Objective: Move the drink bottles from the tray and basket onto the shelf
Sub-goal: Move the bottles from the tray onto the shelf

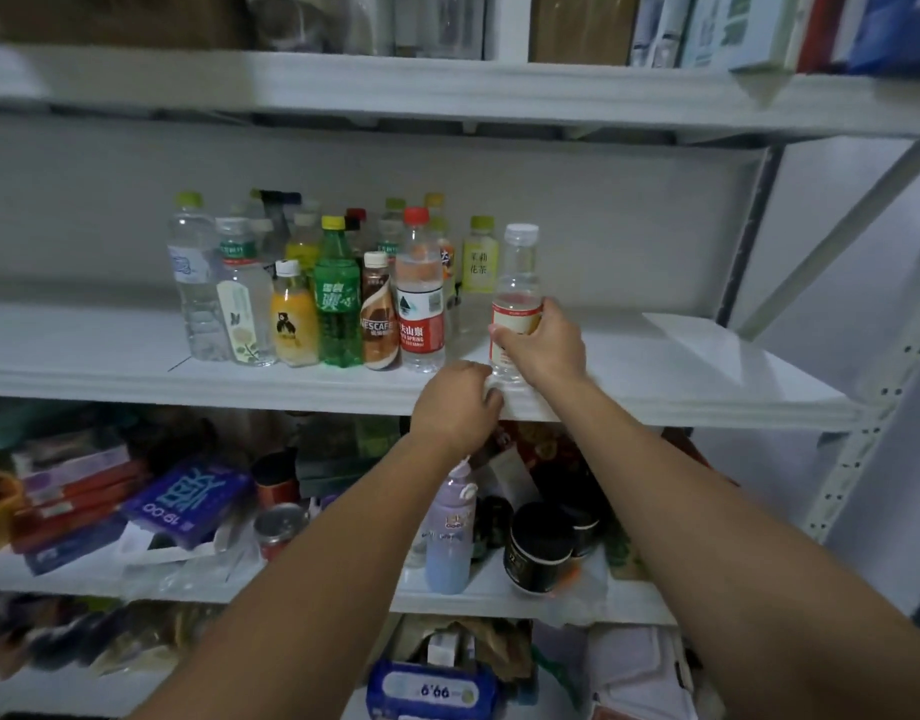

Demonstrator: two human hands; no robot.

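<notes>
My right hand (pixel 543 345) grips a clear bottle with a white cap and a red and cream label (pixel 517 283); it stands upright near the front edge of the white middle shelf (pixel 655 376). My left hand (pixel 455 407) is at the shelf's front edge beside the bottle's base, fingers curled; I cannot tell whether it touches the bottle. To the left stands a cluster of several drink bottles, among them a red-capped water bottle (pixel 420 293), a brown coffee bottle (pixel 379 314), a green soda bottle (pixel 337 298) and an orange juice bottle (pixel 293 314). Tray and basket are out of view.
The shelf below holds a lilac bottle (pixel 450 532), black jars (pixel 538 548), a red can (pixel 278 527) and a purple pack (pixel 188 501). An upper shelf (pixel 447 90) runs overhead. A metal upright (pixel 749 226) and a diagonal brace stand on the right.
</notes>
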